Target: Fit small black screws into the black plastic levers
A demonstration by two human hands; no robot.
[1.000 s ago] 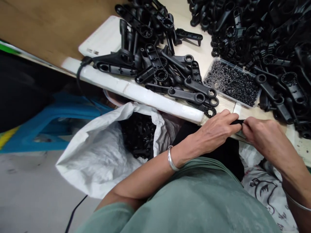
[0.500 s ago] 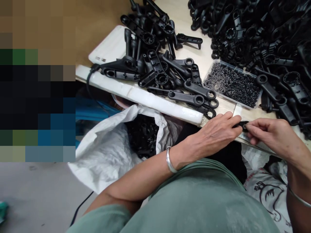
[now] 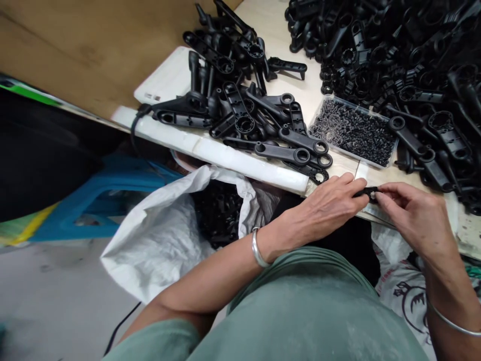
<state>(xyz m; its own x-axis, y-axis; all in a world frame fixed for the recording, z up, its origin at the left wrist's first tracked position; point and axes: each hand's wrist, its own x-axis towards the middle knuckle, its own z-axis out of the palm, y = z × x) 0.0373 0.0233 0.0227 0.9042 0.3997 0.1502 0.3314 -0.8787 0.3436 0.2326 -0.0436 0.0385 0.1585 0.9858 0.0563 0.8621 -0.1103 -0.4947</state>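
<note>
At the table's near edge, my left hand (image 3: 326,205) is closed around a black plastic crank arm (image 3: 367,192), most of it covered by the fingers. My right hand (image 3: 417,213) pinches at the right end of the same part with thumb and forefinger. Whether a small piece sits between those fingertips is too hidden to tell. Just beyond both hands stands a clear plastic box (image 3: 340,149) full of tiny black pieces. Left of it lies a loose pile of black crank arms (image 3: 281,152), some with ring ends and hollow undersides.
A large heap of black parts (image 3: 376,55) covers the table's right rear. White foam edging (image 3: 214,150) runs along the left front edge. Below it, a white woven sack (image 3: 161,235) gapes with black parts inside. A blue plastic stool (image 3: 97,195) stands on the left.
The view has shifted slightly, moving the table things a little left in the picture. My right hand has turned a little at the part's end; my left hand keeps its grip.
</note>
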